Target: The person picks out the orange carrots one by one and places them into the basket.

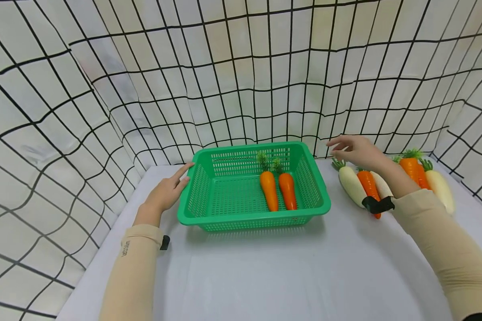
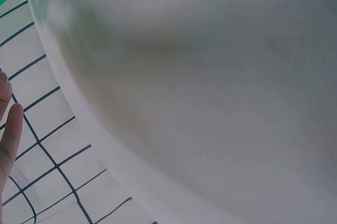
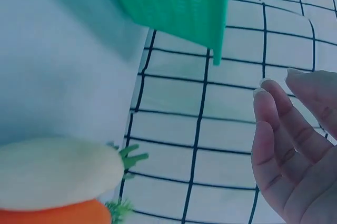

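A green plastic basket (image 1: pixel 249 218) sits on the table with two orange carrots (image 1: pixel 269 191) lying in its right half, leafy tops toward the back. At the basket's left rim, my left hand (image 1: pixel 162 194) rests its extended fingertips against the edge. My right hand (image 1: pixel 357 151) hovers to the right of the basket, its fingers loosely bent and holding nothing. Below that hand lie a white radish (image 1: pixel 351 185), a carrot (image 1: pixel 368 183) and another white radish (image 1: pixel 382 185), partly covered by the wrist. In the right wrist view, a white radish (image 3: pixel 63 174) shows beside the basket's wall (image 3: pixel 174 8).
Farther right, beyond my right forearm, lie more carrots (image 1: pixel 409 168) and a white radish (image 1: pixel 439 187). A black wire grid (image 1: pixel 253 93) over white sheeting rises behind the table and along both sides. White cloth (image 1: pixel 249 276) covers the tabletop.
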{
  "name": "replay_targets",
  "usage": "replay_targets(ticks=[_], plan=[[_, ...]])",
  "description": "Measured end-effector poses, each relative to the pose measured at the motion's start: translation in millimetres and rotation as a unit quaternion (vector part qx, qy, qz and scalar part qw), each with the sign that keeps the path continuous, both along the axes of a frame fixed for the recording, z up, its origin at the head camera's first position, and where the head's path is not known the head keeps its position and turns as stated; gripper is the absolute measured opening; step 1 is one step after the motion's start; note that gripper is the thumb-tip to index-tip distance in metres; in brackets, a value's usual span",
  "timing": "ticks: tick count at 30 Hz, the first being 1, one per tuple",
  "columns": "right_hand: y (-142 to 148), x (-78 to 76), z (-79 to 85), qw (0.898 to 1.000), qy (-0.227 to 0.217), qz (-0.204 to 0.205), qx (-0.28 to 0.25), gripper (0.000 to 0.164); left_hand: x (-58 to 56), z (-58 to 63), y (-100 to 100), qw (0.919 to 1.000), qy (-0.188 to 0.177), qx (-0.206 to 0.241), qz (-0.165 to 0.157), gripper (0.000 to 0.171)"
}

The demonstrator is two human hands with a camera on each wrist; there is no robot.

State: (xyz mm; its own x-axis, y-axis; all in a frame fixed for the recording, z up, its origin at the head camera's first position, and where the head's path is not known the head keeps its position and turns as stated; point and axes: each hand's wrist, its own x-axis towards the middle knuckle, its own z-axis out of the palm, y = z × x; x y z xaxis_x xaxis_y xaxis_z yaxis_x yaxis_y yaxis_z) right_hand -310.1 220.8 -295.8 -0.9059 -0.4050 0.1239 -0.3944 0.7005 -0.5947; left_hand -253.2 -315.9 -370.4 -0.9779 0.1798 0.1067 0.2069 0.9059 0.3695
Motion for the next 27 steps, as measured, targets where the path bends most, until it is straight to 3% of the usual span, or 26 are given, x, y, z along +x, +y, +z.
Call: replay_targets(ticks=[13, 22, 27], plan=[[69, 7.0, -21.5, 0.997, 0.019, -0.079, -0.005, 0.042, 0.7, 1.3, 2, 1.0, -0.001, 0.001, 0.002, 0.059], [108, 13.8, -41.6, 0.985, 0.027, -0.171, -0.012, 0.048, 0.2, -0.1, 2, 1.0, -0.003, 0.002, -0.002, 0.059], [130, 16.0, -53.2, 0.976, 0.008, -0.218, -0.027, 0.055, 0.1, 0.8, 1, 1.0, -0.005, 0.0, -0.004, 0.059]])
